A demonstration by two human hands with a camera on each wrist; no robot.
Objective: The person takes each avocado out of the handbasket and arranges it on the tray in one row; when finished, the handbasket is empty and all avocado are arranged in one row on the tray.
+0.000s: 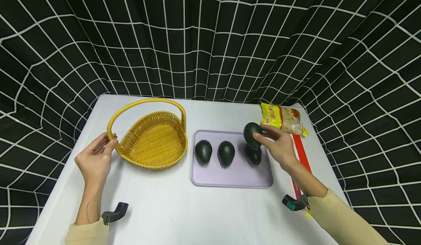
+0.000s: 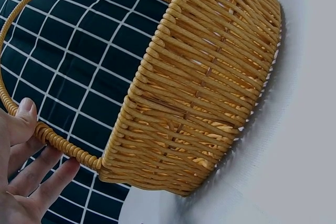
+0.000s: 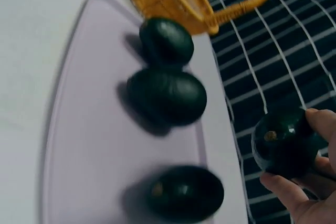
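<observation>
My left hand [image 1: 95, 157] grips the handle of a yellow woven basket [image 1: 154, 164] at its left end, thumb and fingers around it. Seen from the left wrist, the basket [image 2: 194, 87] shows its wicker side. Thumb and fingers of my right hand [image 1: 279, 146] pinch a dark green avocado [image 1: 251, 135], raised above the right part of a pale lilac tray [image 1: 230, 179]. Three more avocados lie on the tray: one at the left [image 1: 203, 152], one in the middle [image 1: 226, 153] and one at the right [image 1: 253, 155], partly hidden by the held avocado.
A yellow food packet [image 1: 284, 119] lies at the back right of the white table [image 1: 158, 205]. Below it, a red and white packet [image 1: 300, 150] is partly covered by my right arm. A black curtain with white grid lines [image 1: 204, 48] surrounds the table.
</observation>
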